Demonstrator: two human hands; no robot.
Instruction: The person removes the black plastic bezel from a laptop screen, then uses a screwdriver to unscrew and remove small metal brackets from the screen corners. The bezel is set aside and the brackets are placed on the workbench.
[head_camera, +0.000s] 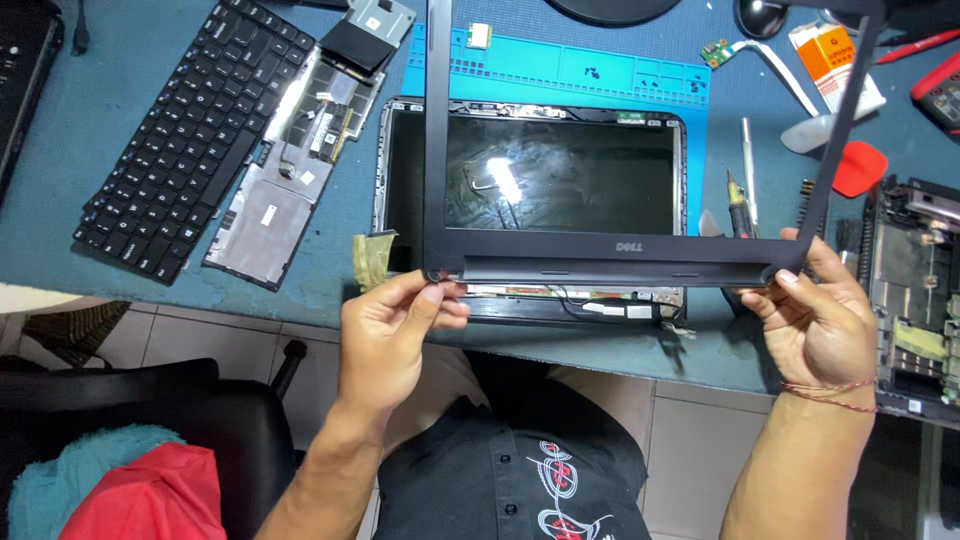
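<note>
A thin black plastic screen bezel (610, 258) is held up above the table (120, 300), a hollow rectangular frame with a wider bottom bar that carries two small slots and rounded hinge covers at its lower corners. Its side rails run up and out of the top of the view, the right one leaning outward. Through the opening shows the laptop display panel (560, 175) lying flat below, its dark glass catching a bright reflection, its metal edges bare.

The left hand (392, 330) pinches the bezel's lower left corner, thumb on top and fingers curled beneath. The right hand (820, 315) grips the lower right corner, fingers wrapped around the hinge cover; a thin red string circles that wrist. Both forearms rise from the bottom edge of the view.

The table has a blue-green top. A blue work mat (600, 70) lies under the far part of the panel. To the left lie a detached black keyboard (195, 125) and, beside it, a palm-rest piece with silver foil (290, 170). To the right are a screwdriver (737, 205), a red pick (860, 168) and what looks like an opened laptop base (915, 290), partly cut off. Below the table edge are pale floor tiles (690, 460) and a black chair (200, 430) with red and teal cloth.
</note>
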